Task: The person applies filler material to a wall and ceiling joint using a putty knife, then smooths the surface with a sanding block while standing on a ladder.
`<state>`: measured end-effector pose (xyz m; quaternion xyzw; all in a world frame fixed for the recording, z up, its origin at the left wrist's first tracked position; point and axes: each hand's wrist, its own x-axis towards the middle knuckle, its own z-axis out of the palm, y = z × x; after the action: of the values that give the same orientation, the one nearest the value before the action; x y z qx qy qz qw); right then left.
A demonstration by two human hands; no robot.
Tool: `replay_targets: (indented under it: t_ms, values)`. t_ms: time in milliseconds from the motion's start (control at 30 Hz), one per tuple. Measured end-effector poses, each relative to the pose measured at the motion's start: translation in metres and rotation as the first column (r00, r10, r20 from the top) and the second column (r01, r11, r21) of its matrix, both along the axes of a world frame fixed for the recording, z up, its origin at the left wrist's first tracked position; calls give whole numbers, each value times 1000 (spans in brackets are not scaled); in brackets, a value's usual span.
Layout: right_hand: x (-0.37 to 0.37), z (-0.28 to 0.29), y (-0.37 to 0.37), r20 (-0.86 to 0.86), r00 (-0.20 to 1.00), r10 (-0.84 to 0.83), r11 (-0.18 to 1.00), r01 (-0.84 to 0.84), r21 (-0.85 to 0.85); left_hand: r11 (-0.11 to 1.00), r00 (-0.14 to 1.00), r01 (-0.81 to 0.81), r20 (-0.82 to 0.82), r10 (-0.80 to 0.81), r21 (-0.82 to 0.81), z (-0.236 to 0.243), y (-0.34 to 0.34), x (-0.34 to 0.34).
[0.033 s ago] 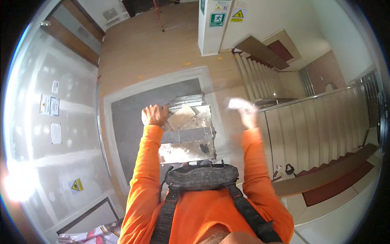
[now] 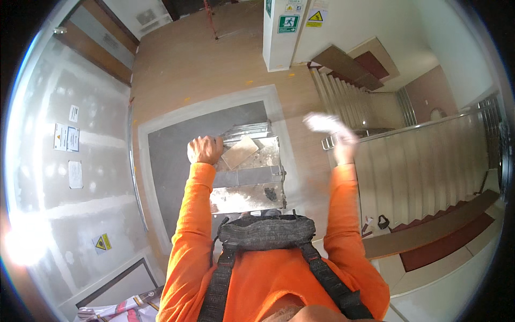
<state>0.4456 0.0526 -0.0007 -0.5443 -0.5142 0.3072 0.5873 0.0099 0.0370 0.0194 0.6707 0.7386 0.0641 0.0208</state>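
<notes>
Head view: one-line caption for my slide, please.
Left hand curled beside a flat tan piece on stained steps; right hand blurred, holding something whitish.

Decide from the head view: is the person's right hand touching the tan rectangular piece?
No, the right hand is off to the right, clearly apart from the tan rectangular piece.

White glare lower left, right grip (image 2: 345, 148) blurred, edges curved, corners dark

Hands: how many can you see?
2: the left hand, left of the tan block; the right hand, blurred, overlapping the metal railing in view. Neither is fully hidden.
</notes>
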Motion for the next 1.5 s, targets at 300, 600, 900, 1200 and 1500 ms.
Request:
replay_targets:
  t_ms: [300,600,900,1200,1500]
  values:
    - [-29,-72,-14,164,870,465,880,-435,-191,999,999,29,-34,-28,24,-7,8,-1]
    - [24,-16,11,-33,634,-773,613,759,221,1000,1000,-16,-7,16,-18,8,6,6]
    - [-41,-64,-48,-365,928,73,946,-181,-270,998,1000,1,15,0,-61,9,6,3]
    - [-61,-34,-79,-668,738,-93,936,-163,-310,948,838,26,511,-194,318,16,2,-8]
    - [-44,105,-40,-171,720,-673,641,683,350,969,583,-102,803,-124,224,31,-41,-12]
